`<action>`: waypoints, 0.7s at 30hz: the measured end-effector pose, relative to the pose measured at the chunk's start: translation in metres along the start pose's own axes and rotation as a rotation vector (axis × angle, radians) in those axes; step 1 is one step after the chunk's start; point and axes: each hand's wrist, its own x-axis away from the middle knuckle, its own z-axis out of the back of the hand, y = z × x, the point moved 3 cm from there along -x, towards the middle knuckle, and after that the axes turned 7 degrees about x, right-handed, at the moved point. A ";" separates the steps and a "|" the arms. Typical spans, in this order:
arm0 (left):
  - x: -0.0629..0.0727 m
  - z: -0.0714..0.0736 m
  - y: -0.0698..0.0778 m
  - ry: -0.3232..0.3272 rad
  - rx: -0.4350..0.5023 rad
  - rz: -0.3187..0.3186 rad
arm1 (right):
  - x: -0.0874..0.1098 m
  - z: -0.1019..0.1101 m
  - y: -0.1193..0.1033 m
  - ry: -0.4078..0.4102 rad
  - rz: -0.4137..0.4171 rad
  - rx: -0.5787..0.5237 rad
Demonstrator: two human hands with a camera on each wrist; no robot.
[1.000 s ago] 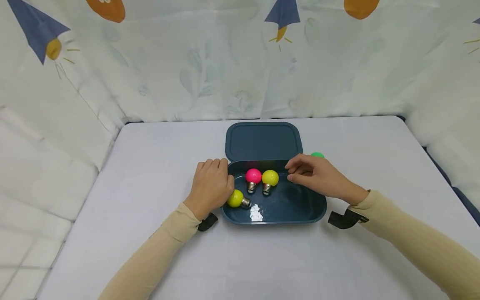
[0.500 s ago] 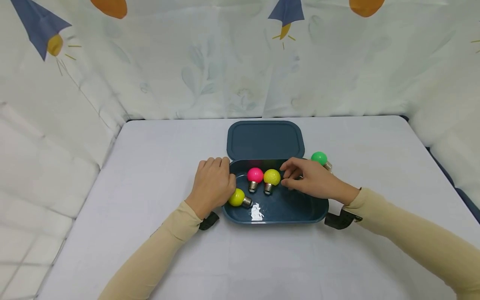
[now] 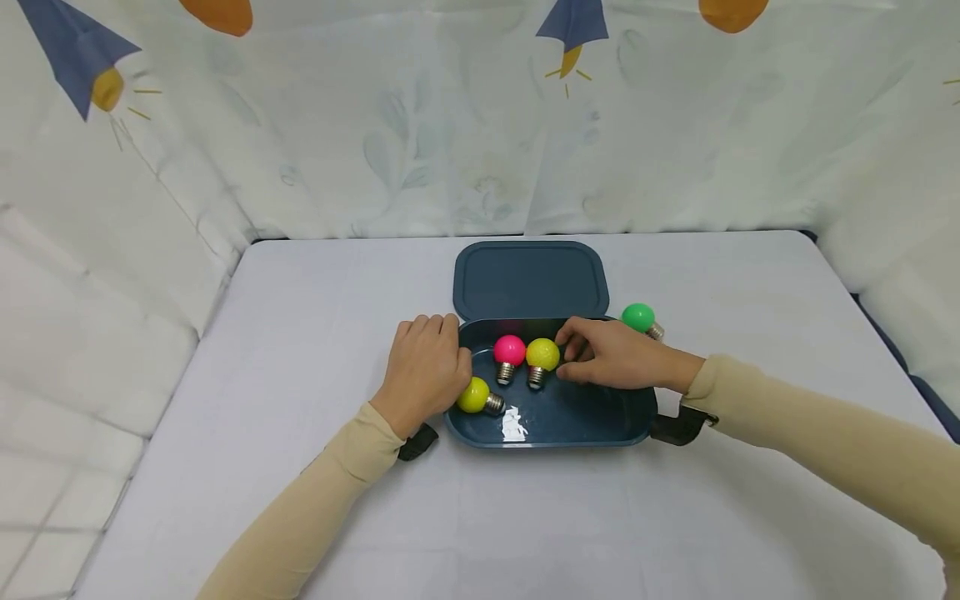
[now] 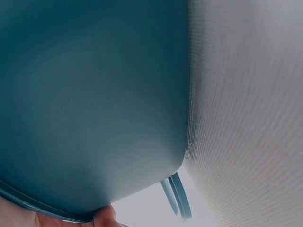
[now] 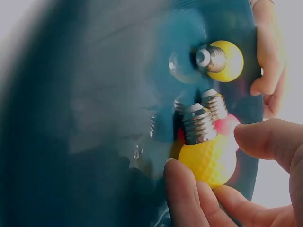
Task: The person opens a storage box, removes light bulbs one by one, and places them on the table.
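From here I have the left hand (image 3: pixel 423 367) as an anchor — it grips the left end of the blue box (image 3: pixel 585 417), presumably to keep it from sliding on the counter (image 3: pixel 337 292). The lid (image 3: pixel 531 279) lies just behind, off the box, which leaves the inside reachable. My right hand (image 3: pixel 611 354) spans the right end, thumb and fingers around the textured yellow bulb (image 3: pixel 543 354); whether they pinch it, I cannot tell. That bulb lies inside the box, between both hands — just beside the pink bulb (image 3: pixel 510 350).
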 end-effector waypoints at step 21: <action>-0.001 -0.001 0.005 -0.031 0.000 0.021 | -0.021 0.008 -0.013 -0.142 0.017 0.043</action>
